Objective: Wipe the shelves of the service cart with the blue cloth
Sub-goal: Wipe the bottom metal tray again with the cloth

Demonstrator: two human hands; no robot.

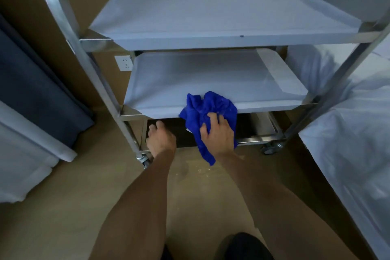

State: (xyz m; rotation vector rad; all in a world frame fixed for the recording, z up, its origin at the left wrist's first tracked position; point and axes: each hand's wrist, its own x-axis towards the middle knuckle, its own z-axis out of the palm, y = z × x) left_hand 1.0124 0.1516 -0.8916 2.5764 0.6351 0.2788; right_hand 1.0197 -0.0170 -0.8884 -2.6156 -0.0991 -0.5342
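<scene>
A steel service cart (101, 82) with three shelves stands in front of me. Its top shelf (211, 17) and middle shelf (200, 78) are covered in pale film; the bottom shelf (259, 133) is bare metal. My right hand (218, 133) is shut on a crumpled blue cloth (209, 110), pressed against the front edge of the middle shelf, with one end hanging down. My left hand (160, 139) reaches under the middle shelf toward the bottom shelf's left front; its fingertips are partly hidden in shadow.
A bed with white linen (348, 143) lies close on the right. A dark curtain (35, 91) and a white panel (25, 154) stand on the left. A wall socket (123, 63) sits behind the cart. Cart casters (272, 148) rest on the tan floor (69, 207).
</scene>
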